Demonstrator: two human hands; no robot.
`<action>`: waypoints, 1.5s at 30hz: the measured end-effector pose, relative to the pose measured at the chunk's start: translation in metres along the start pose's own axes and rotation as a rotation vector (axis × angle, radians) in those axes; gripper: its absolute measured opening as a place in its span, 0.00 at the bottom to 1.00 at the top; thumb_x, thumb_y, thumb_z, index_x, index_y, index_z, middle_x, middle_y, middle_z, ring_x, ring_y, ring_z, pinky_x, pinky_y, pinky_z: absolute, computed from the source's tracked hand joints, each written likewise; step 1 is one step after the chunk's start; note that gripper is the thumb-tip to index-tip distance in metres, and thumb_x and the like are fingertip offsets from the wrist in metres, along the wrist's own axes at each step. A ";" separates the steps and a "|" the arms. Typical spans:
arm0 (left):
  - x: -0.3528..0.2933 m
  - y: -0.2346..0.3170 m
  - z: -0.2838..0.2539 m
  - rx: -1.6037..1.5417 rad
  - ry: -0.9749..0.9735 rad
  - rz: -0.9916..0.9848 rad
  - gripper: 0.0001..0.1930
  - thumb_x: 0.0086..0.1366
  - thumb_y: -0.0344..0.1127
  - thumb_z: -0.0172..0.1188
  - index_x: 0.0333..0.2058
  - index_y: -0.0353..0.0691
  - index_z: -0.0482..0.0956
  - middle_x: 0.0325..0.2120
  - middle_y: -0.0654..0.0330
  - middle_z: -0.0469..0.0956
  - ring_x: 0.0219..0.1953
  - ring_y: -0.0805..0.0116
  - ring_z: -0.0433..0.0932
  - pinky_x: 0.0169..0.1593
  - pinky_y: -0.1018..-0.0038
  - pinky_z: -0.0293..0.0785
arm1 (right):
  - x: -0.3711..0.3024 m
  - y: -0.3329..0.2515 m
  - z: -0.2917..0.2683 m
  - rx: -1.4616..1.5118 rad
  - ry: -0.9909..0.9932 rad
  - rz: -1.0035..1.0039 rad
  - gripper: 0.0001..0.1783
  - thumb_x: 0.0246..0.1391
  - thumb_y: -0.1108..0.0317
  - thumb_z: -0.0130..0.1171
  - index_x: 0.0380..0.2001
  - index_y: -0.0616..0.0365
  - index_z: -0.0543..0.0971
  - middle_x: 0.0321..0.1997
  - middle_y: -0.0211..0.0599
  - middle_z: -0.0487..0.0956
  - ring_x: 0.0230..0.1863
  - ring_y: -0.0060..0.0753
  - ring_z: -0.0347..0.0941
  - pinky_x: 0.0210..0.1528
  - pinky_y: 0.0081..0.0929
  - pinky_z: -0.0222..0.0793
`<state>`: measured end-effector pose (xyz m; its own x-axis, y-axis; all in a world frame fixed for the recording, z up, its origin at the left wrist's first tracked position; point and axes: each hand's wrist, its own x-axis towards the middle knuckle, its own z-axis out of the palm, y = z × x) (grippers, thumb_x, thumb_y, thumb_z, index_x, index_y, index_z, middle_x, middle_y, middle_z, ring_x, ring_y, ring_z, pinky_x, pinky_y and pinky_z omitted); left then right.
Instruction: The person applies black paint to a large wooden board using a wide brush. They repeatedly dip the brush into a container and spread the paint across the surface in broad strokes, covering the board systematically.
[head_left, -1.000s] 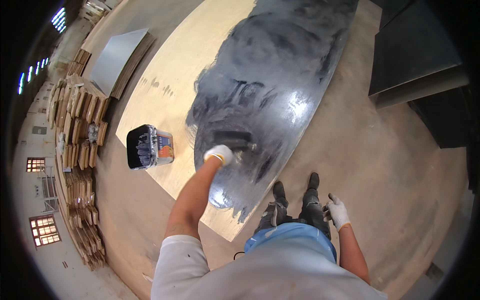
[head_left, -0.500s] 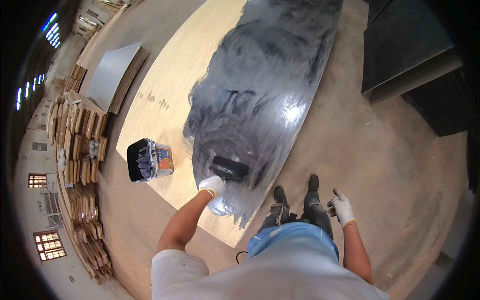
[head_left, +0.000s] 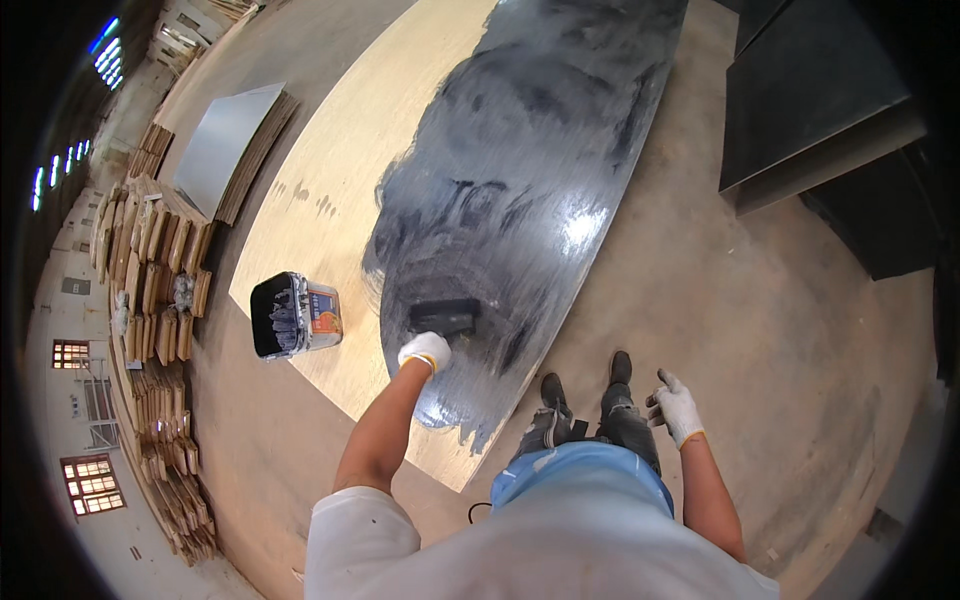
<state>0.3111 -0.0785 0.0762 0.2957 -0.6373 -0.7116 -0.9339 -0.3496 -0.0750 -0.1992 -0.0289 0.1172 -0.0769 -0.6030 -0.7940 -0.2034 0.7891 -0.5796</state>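
Note:
My left hand (head_left: pixel 426 350), in a white glove with a yellow cuff, is closed round the handle of a wide black paint roller (head_left: pixel 444 316). The roller lies against the dark, wet-looking coating on a large plywood sheet (head_left: pixel 330 170); its handle is mostly hidden by the glove. Black coating covers the sheet's right part, streaked and shiny, while bare pale wood shows on the left. A square bucket (head_left: pixel 322 322) with a dark-smeared inside stands on the bare wood left of that hand. My right hand (head_left: pixel 675 407), in a smudged white glove, hangs at my right side over the floor, fingers apart and holding nothing.
Large black panels (head_left: pixel 815 100) stand at the far right. To the left are a stack of grey-topped boards (head_left: pixel 225 150) and long piles of wooden pieces (head_left: pixel 155 260) along the wall. My shoes (head_left: pixel 620 367) are close to the sheet's right edge.
My left hand has pushed the roller a little away from me and slightly left, and the roller has turned more level. My right hand has barely moved.

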 end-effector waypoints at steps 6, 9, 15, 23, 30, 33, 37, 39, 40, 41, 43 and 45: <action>-0.001 -0.016 0.021 0.050 0.065 -0.024 0.19 0.67 0.43 0.48 0.45 0.42 0.86 0.46 0.48 0.83 0.51 0.45 0.82 0.52 0.58 0.79 | -0.007 0.010 -0.019 0.035 0.050 0.067 0.34 0.62 0.71 0.45 0.72 0.56 0.59 0.29 0.41 0.81 0.18 0.30 0.75 0.21 0.30 0.76; 0.020 -0.042 0.024 0.208 -0.035 0.076 0.19 0.67 0.42 0.49 0.44 0.41 0.87 0.47 0.47 0.82 0.52 0.47 0.81 0.52 0.58 0.79 | -0.005 0.011 -0.018 0.013 0.014 0.066 0.33 0.62 0.71 0.44 0.72 0.56 0.60 0.29 0.41 0.81 0.18 0.30 0.75 0.21 0.29 0.76; 0.004 -0.042 0.001 0.488 -0.028 0.235 0.18 0.67 0.41 0.49 0.42 0.42 0.87 0.42 0.49 0.85 0.47 0.49 0.84 0.49 0.59 0.81 | -0.003 0.003 -0.018 0.082 0.031 0.035 0.33 0.62 0.72 0.45 0.72 0.59 0.60 0.28 0.40 0.78 0.17 0.27 0.74 0.17 0.27 0.74; -0.062 0.065 -0.001 0.001 -0.024 0.020 0.18 0.66 0.40 0.50 0.43 0.40 0.86 0.48 0.45 0.82 0.53 0.46 0.80 0.54 0.57 0.77 | 0.010 -0.001 -0.022 0.040 -0.009 0.066 0.33 0.63 0.71 0.44 0.72 0.57 0.60 0.29 0.41 0.80 0.18 0.29 0.75 0.19 0.27 0.75; -0.003 0.101 -0.016 0.013 0.017 0.049 0.18 0.64 0.40 0.50 0.42 0.40 0.87 0.48 0.48 0.82 0.52 0.49 0.82 0.53 0.59 0.79 | 0.028 -0.020 -0.024 -0.066 -0.036 0.028 0.34 0.61 0.72 0.45 0.72 0.58 0.60 0.30 0.40 0.81 0.19 0.28 0.74 0.20 0.28 0.75; -0.017 0.079 -0.011 0.050 -0.011 0.035 0.19 0.65 0.40 0.50 0.45 0.41 0.86 0.51 0.48 0.81 0.55 0.50 0.80 0.54 0.59 0.78 | 0.028 -0.039 -0.016 -0.100 -0.024 -0.014 0.35 0.60 0.72 0.45 0.72 0.58 0.60 0.30 0.40 0.81 0.19 0.28 0.75 0.21 0.28 0.74; 0.042 0.016 -0.016 0.135 -0.025 0.075 0.17 0.64 0.40 0.53 0.44 0.44 0.87 0.48 0.47 0.83 0.52 0.52 0.82 0.53 0.59 0.79 | 0.021 -0.042 0.004 -0.116 -0.114 -0.008 0.35 0.59 0.72 0.45 0.72 0.57 0.60 0.30 0.40 0.81 0.19 0.28 0.75 0.21 0.27 0.74; 0.017 0.066 -0.007 0.072 0.000 0.078 0.16 0.63 0.40 0.53 0.44 0.44 0.87 0.48 0.47 0.83 0.52 0.51 0.82 0.53 0.58 0.79 | 0.023 -0.035 -0.010 -0.077 -0.071 -0.002 0.34 0.60 0.72 0.45 0.72 0.56 0.60 0.30 0.40 0.81 0.19 0.29 0.75 0.21 0.27 0.74; -0.011 0.080 -0.006 0.048 0.014 0.069 0.16 0.63 0.39 0.54 0.44 0.43 0.87 0.48 0.47 0.83 0.52 0.50 0.82 0.53 0.58 0.78 | 0.023 -0.032 -0.012 -0.082 -0.053 0.015 0.34 0.61 0.72 0.45 0.72 0.57 0.60 0.30 0.40 0.81 0.18 0.29 0.75 0.21 0.27 0.74; -0.042 0.081 -0.001 0.081 -0.051 0.095 0.16 0.63 0.39 0.54 0.43 0.43 0.87 0.47 0.47 0.83 0.52 0.49 0.82 0.53 0.57 0.78 | 0.022 -0.030 -0.013 -0.091 -0.042 0.033 0.34 0.62 0.71 0.45 0.72 0.57 0.60 0.30 0.40 0.81 0.18 0.30 0.75 0.21 0.27 0.74; -0.076 0.052 0.042 0.113 -0.107 0.048 0.16 0.63 0.39 0.55 0.43 0.41 0.87 0.46 0.47 0.83 0.51 0.48 0.82 0.53 0.57 0.78 | 0.019 -0.025 -0.010 -0.068 -0.042 0.048 0.34 0.62 0.71 0.45 0.72 0.58 0.60 0.31 0.42 0.81 0.18 0.30 0.75 0.19 0.28 0.74; -0.070 0.002 0.062 0.105 -0.082 -0.024 0.17 0.64 0.41 0.54 0.44 0.39 0.86 0.45 0.47 0.84 0.50 0.47 0.83 0.53 0.57 0.78 | 0.023 -0.018 -0.009 0.006 -0.037 0.045 0.34 0.61 0.72 0.46 0.72 0.59 0.60 0.32 0.44 0.81 0.17 0.30 0.75 0.17 0.28 0.74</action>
<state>0.2756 0.0081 0.0827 0.3048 -0.5702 -0.7629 -0.9440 -0.2873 -0.1624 -0.2063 -0.0576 0.1109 -0.0494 -0.5625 -0.8253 -0.1949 0.8159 -0.5444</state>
